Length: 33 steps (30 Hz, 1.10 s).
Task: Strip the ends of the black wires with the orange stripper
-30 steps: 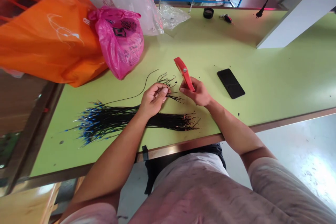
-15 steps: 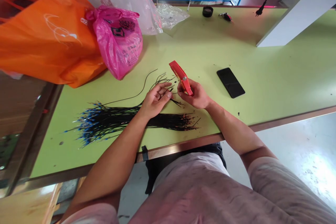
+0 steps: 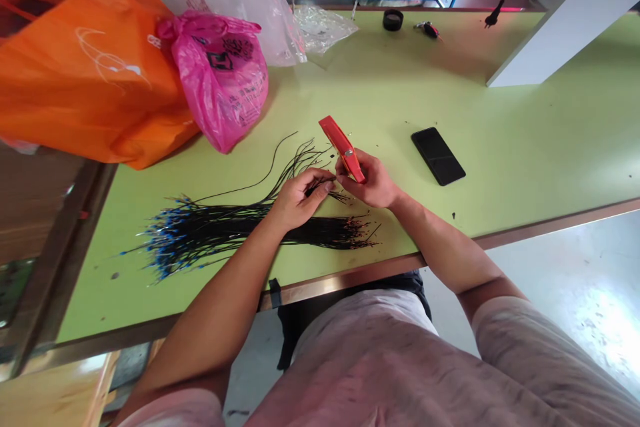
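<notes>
Red plastic cutter [image 3: 341,147] sits gripped in my right hand [image 3: 373,180], fingers closed round its lower end, while my left hand [image 3: 299,200] pinches a few thin black wires [image 3: 320,188] just beside it. The blue-tipped wire bundle [image 3: 200,223] lies on the green worktop [image 3: 450,80] at seven o'clock from my hands, a black phone [image 3: 438,156] at three.
</notes>
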Tool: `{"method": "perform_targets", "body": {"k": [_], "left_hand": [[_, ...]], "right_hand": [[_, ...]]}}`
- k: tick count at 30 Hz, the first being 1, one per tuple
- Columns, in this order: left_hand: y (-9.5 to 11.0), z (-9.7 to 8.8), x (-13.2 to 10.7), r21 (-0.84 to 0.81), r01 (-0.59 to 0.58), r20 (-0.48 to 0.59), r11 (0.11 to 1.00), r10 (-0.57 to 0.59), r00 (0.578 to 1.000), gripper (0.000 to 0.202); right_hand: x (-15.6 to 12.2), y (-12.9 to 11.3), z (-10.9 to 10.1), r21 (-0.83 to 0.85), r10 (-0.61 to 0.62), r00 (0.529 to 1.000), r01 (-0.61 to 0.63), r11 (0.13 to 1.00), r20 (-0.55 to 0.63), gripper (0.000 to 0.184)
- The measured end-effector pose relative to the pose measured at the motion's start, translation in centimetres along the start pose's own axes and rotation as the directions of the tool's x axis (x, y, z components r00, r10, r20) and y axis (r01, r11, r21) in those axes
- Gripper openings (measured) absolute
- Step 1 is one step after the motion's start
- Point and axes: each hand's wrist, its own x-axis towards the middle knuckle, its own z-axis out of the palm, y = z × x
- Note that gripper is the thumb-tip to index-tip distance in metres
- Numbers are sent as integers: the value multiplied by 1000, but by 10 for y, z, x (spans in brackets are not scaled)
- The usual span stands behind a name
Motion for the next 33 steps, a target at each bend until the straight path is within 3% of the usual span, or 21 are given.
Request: {"method": "perform_targets", "body": {"k": [3,9,15,21,25,33], "left_hand": [[-2,0,1,3,-10,32,1000,10,999,37],[-3,1,3,-227,44,-135,973,-76,988,51],[0,4,9,-304,11,-179,953,-68,981,52],[-5,3,11,-309,16,-249,951,-97,964,51],[-9,0,9,-270,14,-238,963,-81,968,50],[-11,-1,5,-292,62,-95,954,-94,991,41]], "right_hand": [[-1,-2,1,-19,16,1000,-16,1000,-1,27],[-2,4,1,-206,93,995,-100,973,-41,40],[-3,16,1,-468,28,1000,-26,883,-2,38],[-5,17,3,-588,-28,998,51,807,48,39],[-6,17,2,-612,-56,997,73,787,47,41],[-4,15,0,-567,-86,996,93,818,39,39]]}}
